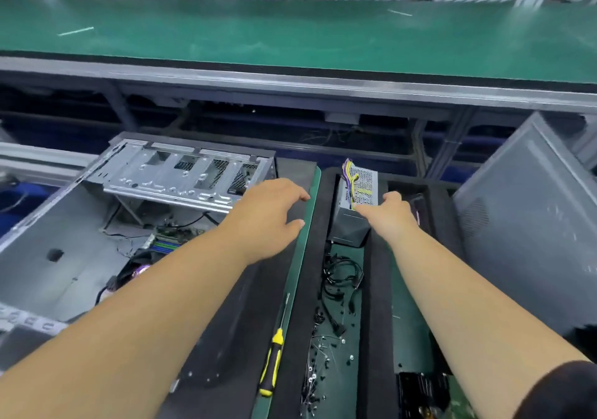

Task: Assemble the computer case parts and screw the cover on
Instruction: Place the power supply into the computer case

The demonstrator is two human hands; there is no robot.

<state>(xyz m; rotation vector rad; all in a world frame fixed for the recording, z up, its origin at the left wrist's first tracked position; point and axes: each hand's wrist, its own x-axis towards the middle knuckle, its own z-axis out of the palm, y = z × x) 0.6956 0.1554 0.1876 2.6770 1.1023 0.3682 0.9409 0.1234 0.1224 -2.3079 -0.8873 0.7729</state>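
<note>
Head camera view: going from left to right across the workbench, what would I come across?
Open computer case → left hand → yellow-handled screwdriver → loose screws and black cables → power supply → right hand → grey side panel.

Yellow-black screwdriver (272, 359); green mat (290, 34); grey case (64, 241).

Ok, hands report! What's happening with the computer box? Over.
Left hand open above dark side panel. Right hand touching grey power supply box. Open silver computer case coverless.
</note>
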